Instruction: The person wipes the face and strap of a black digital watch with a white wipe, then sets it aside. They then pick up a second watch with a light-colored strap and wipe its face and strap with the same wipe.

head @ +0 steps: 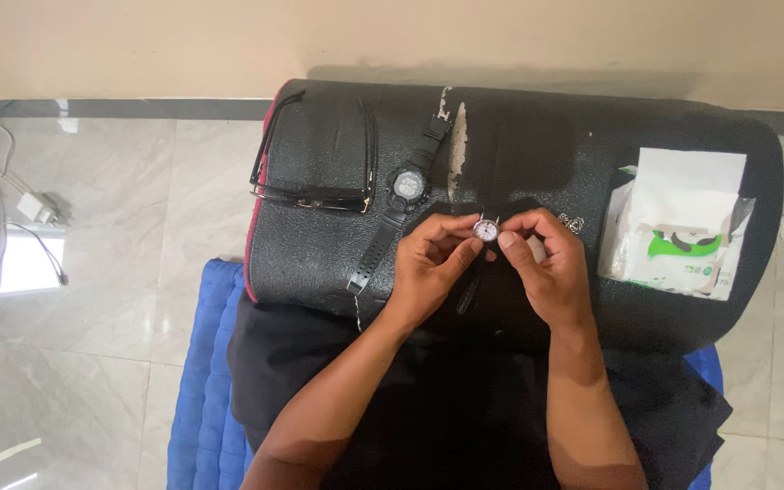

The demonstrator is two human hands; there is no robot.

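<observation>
- Fingers first: I see the left hand (428, 263) and right hand (546, 268) meeting at a small watch (485, 229), thumb and forefinger tips of each pinched on either side of its round pale face. Both hands are grasping it, not loose.
- The small watch sits between the two sets of fingertips, raised a little over the black cushion (519, 145), about mid-scene. Its face points up toward the camera.
- Long axis: a dark strap (470, 292) seems to hang from the case toward me, between the palms, so the axis runs near–far. The far end of the strap I cannot make out.
- Neither hand is clearly nearer; the case lies on the seam between them, the left thumb just below it.
- Outward, left and far of the hands: a bigger black digital watch (407, 186) lying flat, strap stretched diagonally, near the left hand but apart from it.
- Farther left: black-framed glasses (315, 181), arms unfolded toward the wall.
- Right of the hands, well apart: a white pack of wipes (678, 227) with a green mark.
- A small silvery chain (572, 221) lies just beside the right knuckles.
- Left edge: chargers and cables (11, 195) on the tiled floor (111, 363).
</observation>
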